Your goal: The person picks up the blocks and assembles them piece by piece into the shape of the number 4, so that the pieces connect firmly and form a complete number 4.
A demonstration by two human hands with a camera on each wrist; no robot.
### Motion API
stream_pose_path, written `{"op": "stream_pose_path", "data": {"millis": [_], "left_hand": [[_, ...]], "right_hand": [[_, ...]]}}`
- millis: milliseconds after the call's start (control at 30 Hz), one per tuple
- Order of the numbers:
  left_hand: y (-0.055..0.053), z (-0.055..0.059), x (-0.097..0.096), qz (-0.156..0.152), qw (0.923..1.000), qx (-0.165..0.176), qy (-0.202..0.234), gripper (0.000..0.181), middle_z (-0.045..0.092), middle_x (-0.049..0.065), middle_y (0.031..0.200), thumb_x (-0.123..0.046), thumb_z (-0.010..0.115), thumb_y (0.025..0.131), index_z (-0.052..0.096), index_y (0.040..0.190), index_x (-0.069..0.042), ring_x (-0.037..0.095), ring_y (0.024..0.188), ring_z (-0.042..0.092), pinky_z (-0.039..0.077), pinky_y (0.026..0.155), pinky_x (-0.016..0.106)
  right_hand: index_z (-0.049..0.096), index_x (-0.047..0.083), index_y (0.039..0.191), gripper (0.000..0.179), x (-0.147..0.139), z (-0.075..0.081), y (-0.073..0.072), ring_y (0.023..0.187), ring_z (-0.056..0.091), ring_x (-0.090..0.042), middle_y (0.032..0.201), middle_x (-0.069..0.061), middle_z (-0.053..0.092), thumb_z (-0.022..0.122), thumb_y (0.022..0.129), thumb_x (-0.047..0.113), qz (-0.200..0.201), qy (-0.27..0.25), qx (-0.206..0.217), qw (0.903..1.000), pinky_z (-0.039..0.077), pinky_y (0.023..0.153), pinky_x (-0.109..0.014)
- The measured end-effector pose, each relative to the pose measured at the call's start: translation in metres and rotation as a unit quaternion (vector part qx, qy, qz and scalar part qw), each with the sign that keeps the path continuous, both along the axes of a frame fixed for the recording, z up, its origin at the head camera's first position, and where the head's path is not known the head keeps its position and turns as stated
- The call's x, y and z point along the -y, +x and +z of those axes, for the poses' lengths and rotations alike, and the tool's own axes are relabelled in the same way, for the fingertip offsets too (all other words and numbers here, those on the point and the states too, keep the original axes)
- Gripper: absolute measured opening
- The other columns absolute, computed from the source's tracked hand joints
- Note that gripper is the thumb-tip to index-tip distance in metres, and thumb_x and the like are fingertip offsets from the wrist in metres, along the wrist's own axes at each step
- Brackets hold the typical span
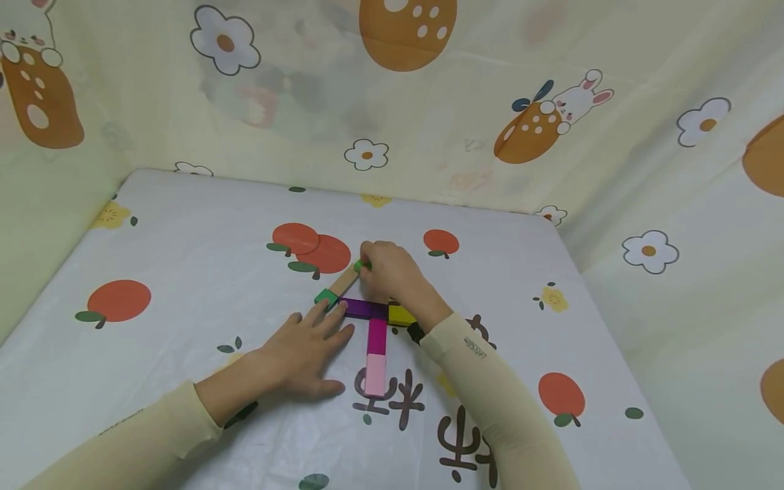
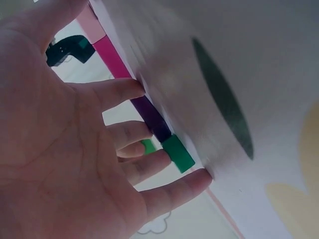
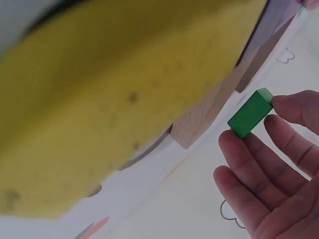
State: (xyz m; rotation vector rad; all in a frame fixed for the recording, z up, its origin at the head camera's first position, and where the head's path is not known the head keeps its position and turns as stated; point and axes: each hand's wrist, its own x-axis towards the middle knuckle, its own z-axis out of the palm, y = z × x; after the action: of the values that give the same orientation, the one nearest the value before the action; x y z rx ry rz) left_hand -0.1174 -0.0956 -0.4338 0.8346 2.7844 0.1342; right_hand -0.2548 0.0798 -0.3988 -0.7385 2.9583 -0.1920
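Note:
My right hand [image 1: 395,275] pinches a small green block [image 3: 250,113] between thumb and fingers, at the far end of a plain wooden block [image 1: 345,280]. My left hand [image 1: 303,357] lies with fingers spread on the cloth. Its fingertips are at a second green block [image 2: 178,153] and a purple block [image 1: 355,307]; in the left wrist view, a finger seems to touch that green block. A magenta block [image 1: 376,337] and a pink block [image 1: 376,374] run toward me from the purple. The yellow block [image 1: 401,314] beside them is partly hidden by my right wrist.
The table is covered by a white cloth [image 1: 184,252] printed with red fruit, leaves and dark characters. Behind it hangs a cream curtain [image 1: 294,129] with flowers and rabbits. Another curtain [image 1: 692,190] closes the right side. A dark strap [image 1: 416,333] shows at my right wrist.

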Motion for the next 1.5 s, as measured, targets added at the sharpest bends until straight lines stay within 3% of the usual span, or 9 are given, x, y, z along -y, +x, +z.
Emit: {"op": "stream_pose_path", "data": {"millis": [433,867,1500], "left_hand": [[0.001,-0.001,-0.002,-0.001,1.0,-0.005,-0.002,0.092,0.024,0.012,0.172,-0.067,0.068,0.083,0.043,0.159,-0.021,0.043,0.158,0.019,0.037,0.114,0.068],[0.001,-0.001,-0.001,-0.001,1.0,-0.009,0.0,0.092,0.025,0.013,0.172,-0.065,0.069,0.084,0.044,0.158,-0.019,0.044,0.157,0.02,0.038,0.114,0.067],[0.001,-0.001,0.001,-0.008,0.9999,-0.015,0.003,0.09,0.026,0.014,0.171,-0.065,0.068,0.085,0.044,0.158,-0.018,0.045,0.156,0.023,0.039,0.113,0.067]], "right_hand": [[0.068,0.008,0.107,0.013,0.006,-0.002,-0.018,0.083,0.062,-0.021,0.099,-0.007,0.072,0.065,0.1,0.019,0.009,0.018,-0.007,0.9998,0.058,0.079,-0.034],[0.068,0.009,0.109,0.013,0.009,-0.004,-0.018,0.085,0.063,-0.021,0.102,-0.008,0.074,0.063,0.102,0.018,-0.008,0.027,0.008,0.9996,0.059,0.082,-0.033],[0.071,0.011,0.118,0.019,0.005,-0.012,-0.018,0.094,0.065,-0.022,0.113,-0.007,0.075,0.062,0.101,0.014,-0.003,0.014,0.032,0.9994,0.059,0.092,-0.035]]}}
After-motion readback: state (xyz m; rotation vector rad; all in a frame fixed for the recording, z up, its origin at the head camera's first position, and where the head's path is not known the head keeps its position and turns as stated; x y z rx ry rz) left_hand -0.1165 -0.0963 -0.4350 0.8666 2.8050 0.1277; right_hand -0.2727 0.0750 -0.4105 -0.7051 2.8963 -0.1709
